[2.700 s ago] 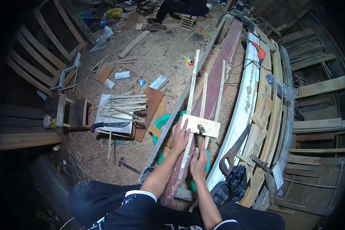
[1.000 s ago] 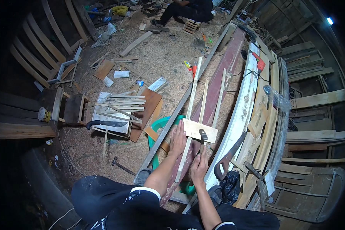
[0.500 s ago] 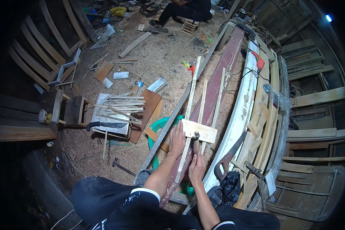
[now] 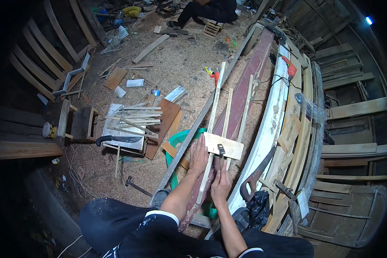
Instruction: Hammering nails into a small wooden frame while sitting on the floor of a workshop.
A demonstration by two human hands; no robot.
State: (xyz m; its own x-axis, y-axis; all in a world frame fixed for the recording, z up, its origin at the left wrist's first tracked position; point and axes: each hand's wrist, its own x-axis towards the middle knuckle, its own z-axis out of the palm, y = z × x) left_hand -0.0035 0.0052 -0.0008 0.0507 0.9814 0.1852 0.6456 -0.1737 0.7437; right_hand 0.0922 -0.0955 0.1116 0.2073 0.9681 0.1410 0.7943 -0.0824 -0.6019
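A small pale wooden board lies crosswise over several long thin wooden strips, which rest along a dark red plank. My left hand holds the board at its left end, its fingers stretched along the edge. In my right hand is the handle of a hammer. Its dark head is over the middle of the board; whether it touches the wood I cannot tell. A nail, if there is one, is too small to make out.
A handsaw and a white beam are to the right, with a red power tool farther up. A machete lies by piled sticks at left. Another hammer is on the floor. A person sits at the far end.
The hammer head has tilted and shifted slightly over the board. My right hand has moved a little with it, while my left hand and the board look nearly unmoved.
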